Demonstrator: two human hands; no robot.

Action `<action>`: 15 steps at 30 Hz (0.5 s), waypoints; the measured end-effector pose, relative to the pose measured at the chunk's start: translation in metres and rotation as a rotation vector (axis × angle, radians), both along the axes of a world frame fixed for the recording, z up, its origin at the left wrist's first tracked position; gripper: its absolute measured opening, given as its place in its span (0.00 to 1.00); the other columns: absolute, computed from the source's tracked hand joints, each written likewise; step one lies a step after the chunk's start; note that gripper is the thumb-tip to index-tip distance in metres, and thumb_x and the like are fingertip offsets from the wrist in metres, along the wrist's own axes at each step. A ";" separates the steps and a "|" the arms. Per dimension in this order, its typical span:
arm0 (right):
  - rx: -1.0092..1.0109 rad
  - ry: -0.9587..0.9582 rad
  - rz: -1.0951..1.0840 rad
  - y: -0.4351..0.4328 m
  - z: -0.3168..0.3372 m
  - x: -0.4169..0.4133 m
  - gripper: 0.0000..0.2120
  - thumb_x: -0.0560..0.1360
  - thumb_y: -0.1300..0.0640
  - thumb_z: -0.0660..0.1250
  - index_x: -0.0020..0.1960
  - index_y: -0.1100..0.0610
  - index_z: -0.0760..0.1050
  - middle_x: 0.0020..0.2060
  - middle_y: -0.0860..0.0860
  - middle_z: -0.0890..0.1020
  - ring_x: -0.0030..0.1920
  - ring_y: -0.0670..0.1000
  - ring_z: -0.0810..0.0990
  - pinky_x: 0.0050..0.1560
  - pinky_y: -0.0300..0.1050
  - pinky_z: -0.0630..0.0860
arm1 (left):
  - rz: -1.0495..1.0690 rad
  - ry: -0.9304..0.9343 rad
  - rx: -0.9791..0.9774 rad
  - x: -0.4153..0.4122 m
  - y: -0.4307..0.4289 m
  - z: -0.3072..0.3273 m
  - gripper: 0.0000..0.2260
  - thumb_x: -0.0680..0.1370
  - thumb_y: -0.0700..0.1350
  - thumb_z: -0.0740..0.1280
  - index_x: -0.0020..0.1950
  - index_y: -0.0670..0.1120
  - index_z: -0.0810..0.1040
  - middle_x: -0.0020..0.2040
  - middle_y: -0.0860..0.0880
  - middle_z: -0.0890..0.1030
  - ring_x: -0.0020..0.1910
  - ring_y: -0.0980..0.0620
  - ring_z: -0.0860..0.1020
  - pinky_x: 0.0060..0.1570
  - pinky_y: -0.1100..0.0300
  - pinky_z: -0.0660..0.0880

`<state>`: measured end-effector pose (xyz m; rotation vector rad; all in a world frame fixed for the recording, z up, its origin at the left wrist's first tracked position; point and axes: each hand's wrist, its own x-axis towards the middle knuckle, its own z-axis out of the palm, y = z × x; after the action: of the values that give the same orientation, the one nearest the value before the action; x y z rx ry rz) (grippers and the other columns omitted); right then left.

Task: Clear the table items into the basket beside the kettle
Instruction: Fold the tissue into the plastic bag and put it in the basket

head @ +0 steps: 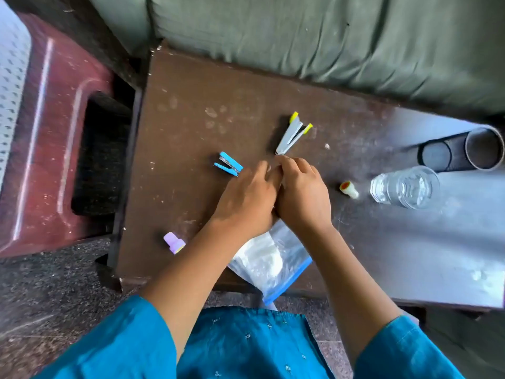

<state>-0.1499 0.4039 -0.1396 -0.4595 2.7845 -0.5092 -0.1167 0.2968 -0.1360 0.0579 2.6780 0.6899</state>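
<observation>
My left hand (247,199) and my right hand (302,192) are pressed together at the middle of the dark brown table (191,99), both gripping the upper end of a clear plastic zip bag (270,262) with white contents and a blue strip. The bag hangs over the table's near edge. A blue stapler (228,167) lies just left of my left hand. A grey stapler with yellow tips (292,135) lies just beyond my fingertips. A small lilac bottle (174,242) sits at the near left. No basket or kettle is in view.
A clear drinking glass (404,187) lies on its side at the right, with a small white cap with a red top (349,188) beside it. A dark tube (464,154) lies at the far right. A green cushion (328,36) borders the far edge; a maroon plastic stool (54,132) stands left.
</observation>
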 end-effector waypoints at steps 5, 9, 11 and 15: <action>0.073 -0.195 -0.187 0.066 -0.029 0.022 0.13 0.73 0.54 0.62 0.56 0.58 0.70 0.52 0.58 0.77 0.49 0.63 0.75 0.38 0.47 0.66 | -0.054 -0.129 -0.012 0.009 0.034 -0.021 0.27 0.74 0.51 0.67 0.70 0.46 0.61 0.66 0.43 0.69 0.61 0.42 0.72 0.53 0.52 0.74; 0.103 -0.380 -0.291 0.104 -0.047 0.042 0.15 0.72 0.52 0.67 0.55 0.57 0.69 0.52 0.60 0.76 0.50 0.64 0.76 0.41 0.48 0.66 | -0.028 -0.194 -0.069 0.016 0.040 -0.042 0.24 0.75 0.49 0.68 0.67 0.47 0.65 0.65 0.44 0.69 0.60 0.44 0.73 0.49 0.57 0.73; 0.167 -0.438 -0.285 0.111 -0.054 0.053 0.22 0.69 0.49 0.70 0.59 0.54 0.69 0.55 0.59 0.74 0.54 0.63 0.74 0.47 0.50 0.70 | -0.022 -0.210 -0.063 0.022 0.046 -0.049 0.23 0.74 0.47 0.69 0.65 0.48 0.66 0.63 0.43 0.67 0.57 0.44 0.75 0.44 0.58 0.72; 0.256 -0.395 -0.293 0.115 -0.060 0.062 0.24 0.67 0.46 0.72 0.58 0.52 0.70 0.56 0.58 0.71 0.56 0.63 0.69 0.52 0.55 0.71 | -0.035 -0.187 -0.083 0.033 0.062 -0.061 0.24 0.74 0.42 0.69 0.66 0.48 0.62 0.63 0.41 0.69 0.57 0.41 0.74 0.45 0.54 0.75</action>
<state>-0.0878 0.5191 -0.2000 0.1000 2.4881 -0.2587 -0.0833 0.3587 -0.1970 0.0171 2.5169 0.5451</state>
